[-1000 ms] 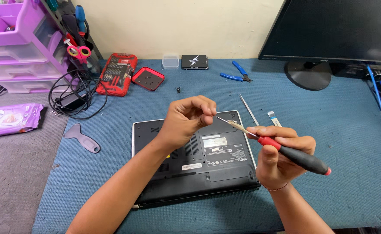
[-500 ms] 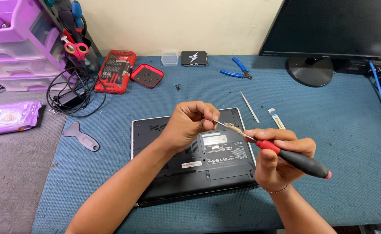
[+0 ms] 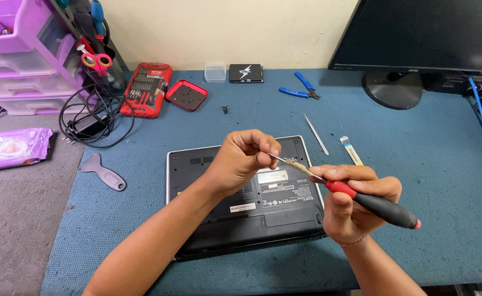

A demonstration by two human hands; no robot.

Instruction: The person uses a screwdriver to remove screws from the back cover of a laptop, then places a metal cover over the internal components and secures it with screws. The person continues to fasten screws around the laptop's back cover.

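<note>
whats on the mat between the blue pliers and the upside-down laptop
In the head view, a thin metal pick lies on the mat between the blue pliers and the laptop; otherwise bare.

head view | looks steeply down | close over desk [image 3: 416, 164]

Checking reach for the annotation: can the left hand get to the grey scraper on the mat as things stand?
Probably yes. The left hand is pinching the tip of the screwdriver above the laptop, so it must let go first. The grey scraper lies flat on the mat to its left, with nothing between them.
</note>
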